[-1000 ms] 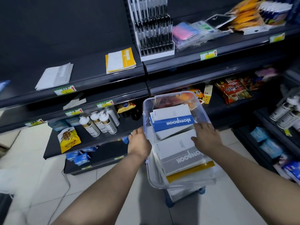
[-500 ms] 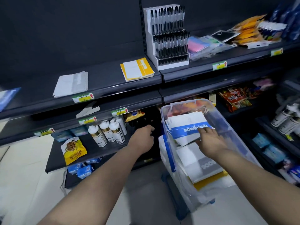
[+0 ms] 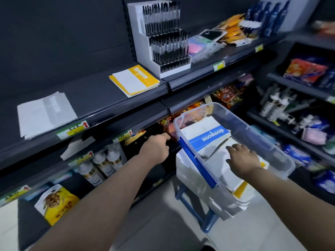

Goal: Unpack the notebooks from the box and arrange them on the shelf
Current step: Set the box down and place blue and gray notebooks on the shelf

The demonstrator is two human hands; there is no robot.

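Clear plastic forms the box (image 3: pixel 244 127), which sits tilted on a blue frame (image 3: pixel 204 223) in front of the shelves, to your right. Notebooks lie stacked inside it, a blue-banded notebook (image 3: pixel 208 136) on top at the far end. Your right hand (image 3: pixel 243 158) is in the box, fingers spread and laid flat on a pale notebook (image 3: pixel 217 160), gripping nothing. Your left hand (image 3: pixel 155 148) is just beside the box's near left corner, knuckles up and fingers folded under; whether it holds anything cannot be told. On the upper shelf (image 3: pixel 90 95), yellow notebooks (image 3: pixel 135 80) and grey notebooks (image 3: pixel 45 113) lie flat, well apart.
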